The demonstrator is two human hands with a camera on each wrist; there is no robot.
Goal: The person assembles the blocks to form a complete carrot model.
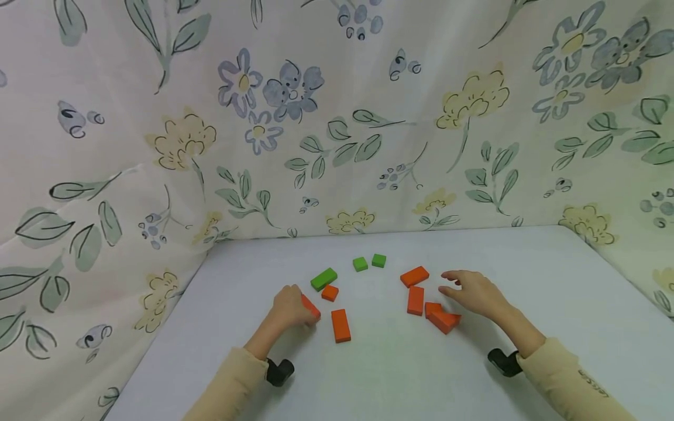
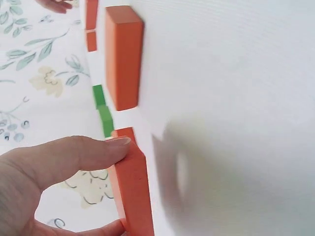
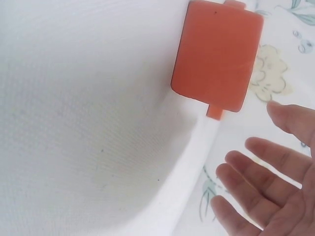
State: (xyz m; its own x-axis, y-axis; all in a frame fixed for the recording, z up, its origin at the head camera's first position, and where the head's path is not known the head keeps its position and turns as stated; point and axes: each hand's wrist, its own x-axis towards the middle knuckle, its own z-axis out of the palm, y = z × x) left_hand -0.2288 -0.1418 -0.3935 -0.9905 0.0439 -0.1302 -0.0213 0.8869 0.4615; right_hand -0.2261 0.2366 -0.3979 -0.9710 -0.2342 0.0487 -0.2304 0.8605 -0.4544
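Note:
My left hand (image 1: 288, 308) pinches an orange block (image 2: 132, 189) lengthwise; in the left wrist view the thumb is on one end and a finger shows at the other. Just right of it lies an oblong orange block (image 1: 341, 326), with a small orange block (image 1: 330, 293) behind. The right hand (image 1: 478, 294) hovers with parted fingers and holds nothing. Left of that hand are an orange block (image 1: 444, 321) that overlaps a smaller orange piece (image 1: 433, 308), an upright-lying orange block (image 1: 415, 300) and a slanted one (image 1: 415, 276).
Farther back on the white table (image 1: 389, 380) lie a long green block (image 1: 323, 279) and two small green blocks (image 1: 360, 264). A flowered cloth (image 1: 337, 140) hangs behind the table and along its sides. Both wrists carry black cameras (image 1: 280, 372).

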